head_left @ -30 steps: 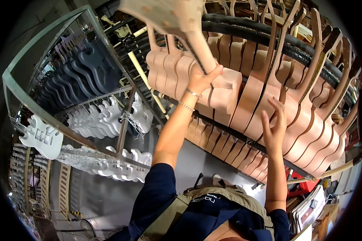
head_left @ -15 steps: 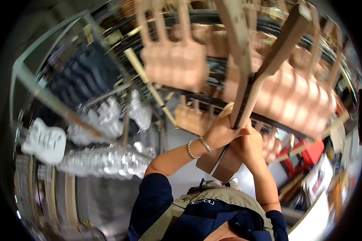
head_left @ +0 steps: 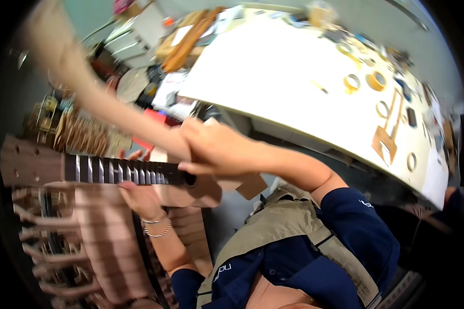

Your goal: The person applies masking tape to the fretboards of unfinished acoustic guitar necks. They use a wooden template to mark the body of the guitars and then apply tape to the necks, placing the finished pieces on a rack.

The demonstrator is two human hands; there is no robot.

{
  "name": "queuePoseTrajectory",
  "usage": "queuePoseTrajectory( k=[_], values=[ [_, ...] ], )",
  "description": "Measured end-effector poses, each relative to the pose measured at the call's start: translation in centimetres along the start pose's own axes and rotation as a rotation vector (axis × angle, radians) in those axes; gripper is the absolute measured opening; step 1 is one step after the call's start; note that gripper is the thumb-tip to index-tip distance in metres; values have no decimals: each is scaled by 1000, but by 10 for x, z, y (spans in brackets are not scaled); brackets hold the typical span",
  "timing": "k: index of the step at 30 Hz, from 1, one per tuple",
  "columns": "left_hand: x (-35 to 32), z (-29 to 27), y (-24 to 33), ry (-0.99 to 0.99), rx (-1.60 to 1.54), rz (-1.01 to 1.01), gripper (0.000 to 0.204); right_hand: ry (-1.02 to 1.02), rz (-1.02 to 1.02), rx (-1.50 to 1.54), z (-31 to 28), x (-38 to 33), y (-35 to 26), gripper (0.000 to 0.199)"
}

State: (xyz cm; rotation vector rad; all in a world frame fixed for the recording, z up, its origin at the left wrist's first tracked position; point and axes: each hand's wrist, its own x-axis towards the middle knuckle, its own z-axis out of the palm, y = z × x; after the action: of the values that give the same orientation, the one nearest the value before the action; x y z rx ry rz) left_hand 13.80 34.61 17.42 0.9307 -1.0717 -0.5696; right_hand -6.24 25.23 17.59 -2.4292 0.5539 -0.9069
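Observation:
An unfinished ukulele (head_left: 134, 170) with a dark fretboard and bare headstock lies across the left of the view, without strings. My left hand (head_left: 143, 200), two bracelets at its wrist, is closed around the neck from below, fingertips showing beyond it. My right hand (head_left: 219, 147) is wrapped around a second pale wooden ukulele neck (head_left: 113, 108), close to the body end. This neck slants up to the far left and is blurred. Behind my hands the wooden bodies (head_left: 201, 191) overlap, so which belongs to which neck is partly hidden.
A white worktable (head_left: 263, 67) stands at the far right, with tape rolls (head_left: 376, 81), a flat brown guitar-shaped piece (head_left: 385, 146) and small tools. Racked wooden ukulele bodies (head_left: 105, 242) fill the lower left. Stacked wood pieces (head_left: 82, 135) and a red box (head_left: 152, 119) are beyond my hands.
My view has turned from the hanging racks toward the worktable. The two ukuleles, earlier held upright together with both hands, are now spread apart, one in each hand.

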Motion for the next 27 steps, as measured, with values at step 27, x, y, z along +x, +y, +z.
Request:
queuePoseTrajectory(
  k=[27],
  values=[
    [144,397,-454,-942,1274,299,48,1013,1525,863,-124,-253,385,43]
  ],
)
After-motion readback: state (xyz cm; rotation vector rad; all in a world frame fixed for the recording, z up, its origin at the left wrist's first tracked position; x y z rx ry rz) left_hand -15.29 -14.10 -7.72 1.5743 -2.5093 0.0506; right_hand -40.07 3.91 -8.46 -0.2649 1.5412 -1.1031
